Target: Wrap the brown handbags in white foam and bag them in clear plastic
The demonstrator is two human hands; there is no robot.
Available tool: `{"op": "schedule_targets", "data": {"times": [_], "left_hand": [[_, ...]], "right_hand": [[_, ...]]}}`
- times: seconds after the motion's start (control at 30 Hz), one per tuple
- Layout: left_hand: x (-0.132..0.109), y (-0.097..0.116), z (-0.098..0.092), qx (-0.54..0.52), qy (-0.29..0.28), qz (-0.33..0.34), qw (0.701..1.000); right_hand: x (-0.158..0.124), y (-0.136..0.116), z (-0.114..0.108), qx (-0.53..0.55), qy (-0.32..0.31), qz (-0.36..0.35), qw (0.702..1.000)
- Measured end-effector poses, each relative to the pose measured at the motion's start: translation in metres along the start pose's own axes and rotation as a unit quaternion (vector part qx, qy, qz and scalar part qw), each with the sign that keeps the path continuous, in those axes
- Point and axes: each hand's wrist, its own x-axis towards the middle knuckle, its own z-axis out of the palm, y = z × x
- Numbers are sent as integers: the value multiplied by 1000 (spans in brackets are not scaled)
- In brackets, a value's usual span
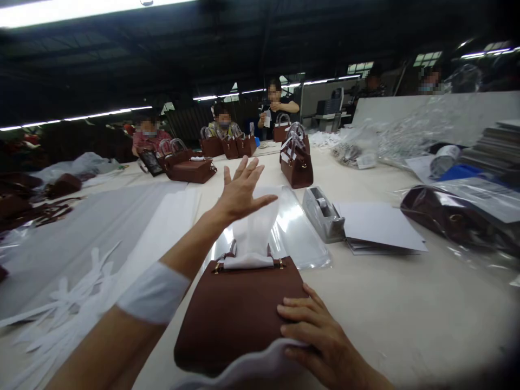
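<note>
A dark brown handbag (244, 314) lies on the table right before me, its handle side pointing away. White tissue paper (249, 262) is wrapped along the handle's base, and a white sheet (254, 230) extends beyond it. My left hand (244, 192) is stretched out past the bag, fingers spread and holding nothing, above shiny clear plastic bags (300, 238). On the bag's right side rests my right hand (320, 330), with fingers extended over the leather. Its thumb is by white tissue (260, 360) at the bag's near edge.
A grey tape dispenser (323, 216) and white paper sheets (382, 225) are to the right. Wrapped bags (450, 211) lie farther right. White paper strips (77, 303) are scattered at left. Several brown handbags (298, 165) stand ahead, with co-workers (280, 105) behind them.
</note>
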Motion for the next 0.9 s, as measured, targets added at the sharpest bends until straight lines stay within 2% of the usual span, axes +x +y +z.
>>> {"op": "schedule_targets", "data": {"times": [0.03, 0.07, 0.1, 0.13, 0.2, 0.27, 0.37, 0.47, 0.57, 0.63, 0.77, 0.9], "left_hand": [[23, -5, 5, 0, -65, 9, 998], [37, -8, 9, -6, -102, 21, 995], [43, -6, 11, -17, -139, 33, 990], [39, 0, 10, -29, -160, 53, 985], [9, 23, 2, -47, -168, 105, 979], [-42, 56, -10, -42, -139, 199, 969], [-124, 99, -15, -5, -101, 292, 951], [-175, 118, -2, 3, -30, 264, 964], [-193, 118, 13, 21, 15, 235, 972], [-196, 113, 18, 33, 21, 231, 972], [-198, 105, 21, 56, 37, 240, 968], [-195, 106, 18, 46, 60, 275, 959]], "right_hand": [[0, -1, 0, 9, 3, 10, 1000], [0, -2, 0, 22, 6, 27, 999], [-1, -4, 1, 37, 8, 48, 998], [-1, -5, 2, 55, 11, 72, 996], [-1, -7, 5, 89, 18, 116, 989], [0, -7, 6, 115, 34, 149, 982], [1, -9, 8, 140, 69, 164, 974], [1, -13, 11, 163, 102, 168, 967], [-2, -16, 13, 181, 137, 195, 954], [-5, -17, 12, 211, 131, 212, 945], [-5, -18, 11, 254, 123, 224, 933], [0, -20, 17, 247, 190, 259, 914]]}}
